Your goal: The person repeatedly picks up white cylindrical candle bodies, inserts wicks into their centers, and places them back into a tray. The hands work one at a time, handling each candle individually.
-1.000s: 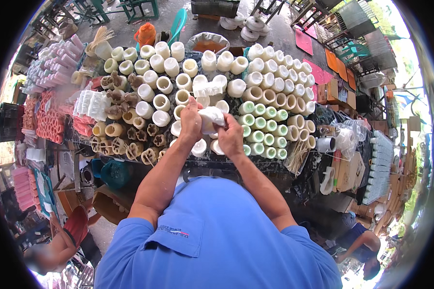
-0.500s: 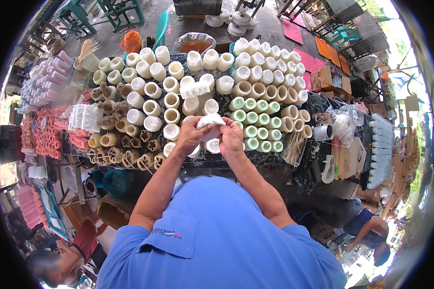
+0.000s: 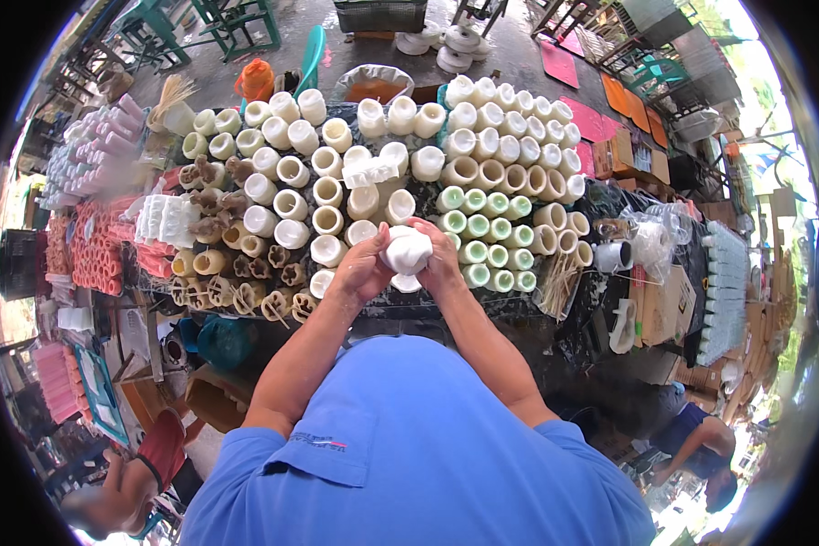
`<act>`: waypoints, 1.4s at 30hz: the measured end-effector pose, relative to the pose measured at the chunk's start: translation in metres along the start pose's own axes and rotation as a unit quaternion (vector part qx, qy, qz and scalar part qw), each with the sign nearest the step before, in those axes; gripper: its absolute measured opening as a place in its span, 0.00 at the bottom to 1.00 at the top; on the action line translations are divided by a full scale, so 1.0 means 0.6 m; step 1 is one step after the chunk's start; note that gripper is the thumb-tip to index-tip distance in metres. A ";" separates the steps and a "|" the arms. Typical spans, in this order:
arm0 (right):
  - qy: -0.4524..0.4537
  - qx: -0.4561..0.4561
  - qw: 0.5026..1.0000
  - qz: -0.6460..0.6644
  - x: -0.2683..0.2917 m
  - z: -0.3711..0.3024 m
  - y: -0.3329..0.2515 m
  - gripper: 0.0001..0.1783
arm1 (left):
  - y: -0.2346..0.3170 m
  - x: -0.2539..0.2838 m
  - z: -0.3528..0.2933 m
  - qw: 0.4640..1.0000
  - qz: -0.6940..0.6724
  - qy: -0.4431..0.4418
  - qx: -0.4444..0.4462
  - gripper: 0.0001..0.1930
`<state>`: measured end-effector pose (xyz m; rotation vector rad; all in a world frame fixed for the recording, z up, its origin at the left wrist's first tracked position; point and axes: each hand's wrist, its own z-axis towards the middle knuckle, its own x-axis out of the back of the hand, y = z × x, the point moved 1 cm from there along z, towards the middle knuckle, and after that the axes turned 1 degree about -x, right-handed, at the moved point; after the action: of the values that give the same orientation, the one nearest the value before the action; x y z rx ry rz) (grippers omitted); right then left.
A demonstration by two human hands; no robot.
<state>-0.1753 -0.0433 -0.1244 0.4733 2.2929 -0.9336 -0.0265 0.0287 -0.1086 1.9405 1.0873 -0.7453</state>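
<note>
A smooth white, rounded lump (image 3: pixel 408 251) with a lobed top, its material unclear, sits between my two hands above the table's front edge. My left hand (image 3: pixel 364 269) is wrapped around its left side. The fingers of my right hand (image 3: pixel 440 261) curl around its right side. Just beyond my hands stand white and cream cylinders that look like wax candles (image 3: pixel 399 206). A white bumpy moulded piece (image 3: pixel 375 170) lies across some of them. What lies under the lump is partly hidden by my hands.
Green-centred cylinders (image 3: pixel 477 225) stand in rows to the right, beside thin sticks (image 3: pixel 555 284). Brown and tan hollow moulds (image 3: pixel 219 291) fill the front left. Pink pieces (image 3: pixel 98 257) are farther left. A clear plastic bag (image 3: pixel 648 238) lies right. Co-workers are at both lower sides.
The white lump has been turned between my hands: a flatter, angular face showed before, a rounded lobed top shows now. My right hand has shifted around its side.
</note>
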 end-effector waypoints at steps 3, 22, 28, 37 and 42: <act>-0.025 -0.051 0.997 -0.052 -0.002 0.016 0.007 0.13 | 0.012 0.011 0.001 0.999 0.013 -0.027 0.012 0.28; -0.037 0.388 0.732 -0.559 -0.118 -0.084 -0.029 0.20 | 0.036 -0.006 -0.020 0.721 0.556 0.195 -0.366 0.12; -0.035 0.395 0.722 -0.567 -0.105 -0.097 -0.025 0.17 | 0.040 0.015 -0.030 0.617 0.676 0.132 -0.380 0.10; 0.086 0.273 0.808 -0.516 -0.078 -0.082 -0.049 0.28 | 0.077 0.016 -0.017 0.789 0.545 0.243 -0.146 0.12; 0.062 0.200 0.747 -0.631 -0.087 -0.097 -0.052 0.39 | 0.041 -0.051 -0.056 0.500 0.758 -0.036 -0.417 0.41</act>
<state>-0.1757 -0.0277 -0.0416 -1.0952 2.3527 -2.0551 -0.0150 0.0356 -0.0585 1.1656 -0.5616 0.6509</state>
